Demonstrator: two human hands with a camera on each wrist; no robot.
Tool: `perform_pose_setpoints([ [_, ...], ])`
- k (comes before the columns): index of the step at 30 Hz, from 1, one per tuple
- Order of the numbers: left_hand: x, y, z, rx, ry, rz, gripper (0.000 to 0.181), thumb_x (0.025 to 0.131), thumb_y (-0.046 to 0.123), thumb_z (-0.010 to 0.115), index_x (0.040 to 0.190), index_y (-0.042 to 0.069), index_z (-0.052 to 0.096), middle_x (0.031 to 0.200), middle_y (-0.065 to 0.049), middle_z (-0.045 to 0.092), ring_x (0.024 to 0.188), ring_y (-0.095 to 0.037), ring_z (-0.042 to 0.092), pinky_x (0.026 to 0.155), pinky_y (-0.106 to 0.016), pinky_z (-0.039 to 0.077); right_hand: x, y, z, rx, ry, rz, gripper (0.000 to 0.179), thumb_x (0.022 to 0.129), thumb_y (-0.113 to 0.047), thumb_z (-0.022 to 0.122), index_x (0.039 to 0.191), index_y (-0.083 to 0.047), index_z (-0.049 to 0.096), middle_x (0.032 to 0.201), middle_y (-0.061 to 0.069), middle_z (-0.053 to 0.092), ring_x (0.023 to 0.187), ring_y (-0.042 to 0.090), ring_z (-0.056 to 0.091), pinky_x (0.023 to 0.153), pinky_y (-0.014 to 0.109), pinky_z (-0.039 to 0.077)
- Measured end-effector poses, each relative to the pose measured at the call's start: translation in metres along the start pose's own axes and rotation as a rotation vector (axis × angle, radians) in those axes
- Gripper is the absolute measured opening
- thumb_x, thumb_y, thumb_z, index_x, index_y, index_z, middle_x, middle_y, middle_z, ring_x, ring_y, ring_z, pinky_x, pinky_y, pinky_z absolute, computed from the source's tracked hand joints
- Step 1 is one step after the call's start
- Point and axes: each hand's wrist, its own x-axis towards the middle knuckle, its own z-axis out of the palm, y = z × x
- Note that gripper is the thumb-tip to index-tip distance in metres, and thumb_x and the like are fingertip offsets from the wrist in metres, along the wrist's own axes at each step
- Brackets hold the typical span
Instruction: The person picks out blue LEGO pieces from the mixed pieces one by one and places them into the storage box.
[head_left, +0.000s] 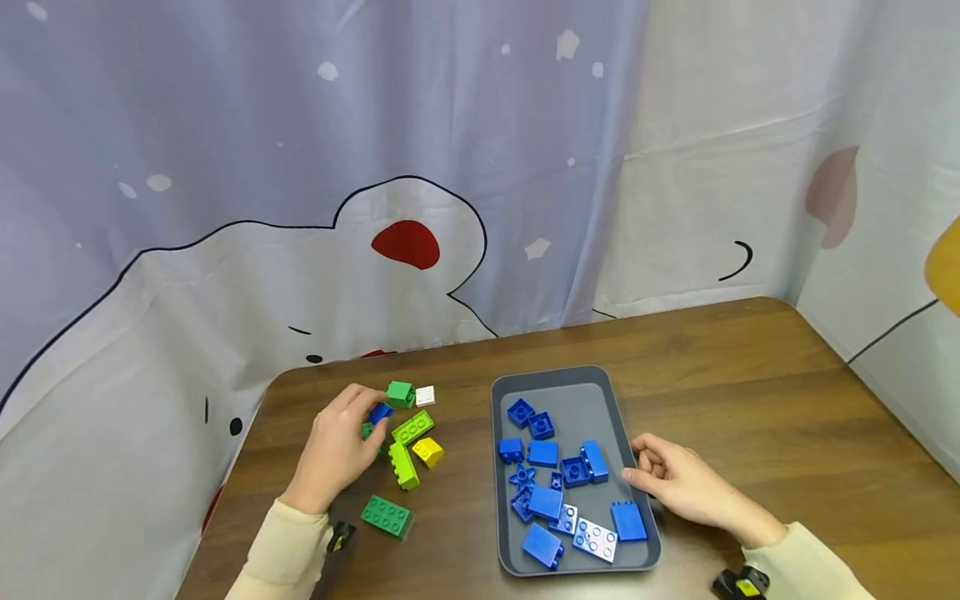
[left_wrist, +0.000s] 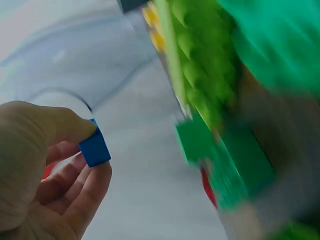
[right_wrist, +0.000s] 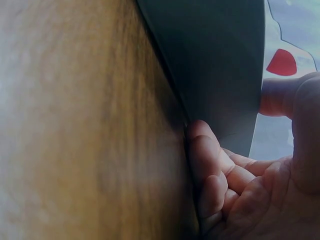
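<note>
My left hand (head_left: 341, 446) pinches a small blue brick (left_wrist: 94, 146) between thumb and fingertips, held above the table at the left. Loose bricks lie around that hand: a green brick (head_left: 401, 394), lime bricks (head_left: 413, 427), a yellow brick (head_left: 428, 452) and a larger green brick (head_left: 387, 516). At the right side of the grey tray (head_left: 617, 417), my right hand (head_left: 686, 483) holds the edge. Its thumb rests on the rim, and the curled fingers (right_wrist: 204, 150) touch the outer wall in the right wrist view. Several blue bricks (head_left: 543, 453) lie inside the tray.
A white brick (head_left: 424, 396) lies beside the green one at the back left. Near the tray's front lies a pale brick with studs (head_left: 596, 540). The wooden table (head_left: 712, 375) ends at a printed curtain (head_left: 525, 167) behind it.
</note>
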Motion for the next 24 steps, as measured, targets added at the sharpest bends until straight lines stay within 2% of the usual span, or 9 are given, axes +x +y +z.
perform_pose_setpoints([
  [9, 0.031, 0.051, 0.025, -0.101, -0.1, 0.08, 0.028, 0.088, 0.009, 0.081, 0.114, 0.01, 0.07, 0.108, -0.004, 0.068, 0.088, -0.016, 0.07, 0.074, -0.031, 0.063, 0.001, -0.003, -0.001, 0.019, -0.005, -0.001, 0.037, 0.099, -0.029, 0.07, 0.12, 0.0, 0.061, 0.072, -0.007, 0.052, 0.059, 0.001, 0.046, 0.057, 0.021, 0.04],
  [15, 0.053, 0.085, 0.046, -0.091, -0.146, 0.209, 0.025, 0.09, 0.016, 0.079, 0.114, 0.013, 0.071, 0.109, 0.0, 0.07, 0.094, -0.014, 0.069, 0.084, -0.031, 0.062, 0.003, -0.002, -0.006, 0.011, 0.006, 0.009, 0.036, 0.099, -0.028, 0.07, 0.119, 0.001, 0.061, 0.071, -0.007, 0.052, 0.059, 0.002, 0.046, 0.059, 0.021, 0.04],
  [18, 0.061, 0.103, 0.057, -0.071, -0.199, 0.264, 0.027, 0.09, 0.02, 0.08, 0.115, 0.016, 0.072, 0.111, 0.003, 0.071, 0.099, -0.013, 0.07, 0.09, -0.031, 0.061, 0.004, 0.001, -0.006, -0.001, 0.006, 0.026, 0.037, 0.099, -0.029, 0.07, 0.12, 0.0, 0.061, 0.072, -0.008, 0.053, 0.059, 0.002, 0.047, 0.06, 0.021, 0.041],
  [24, 0.078, 0.135, 0.073, -0.09, -0.316, 0.316, 0.03, 0.093, 0.023, 0.078, 0.122, 0.016, 0.071, 0.116, 0.002, 0.071, 0.102, -0.012, 0.07, 0.092, -0.028, 0.06, 0.003, 0.003, -0.005, 0.008, 0.008, 0.039, 0.04, 0.098, -0.029, 0.07, 0.122, 0.001, 0.061, 0.073, -0.007, 0.054, 0.06, 0.002, 0.047, 0.061, 0.021, 0.042],
])
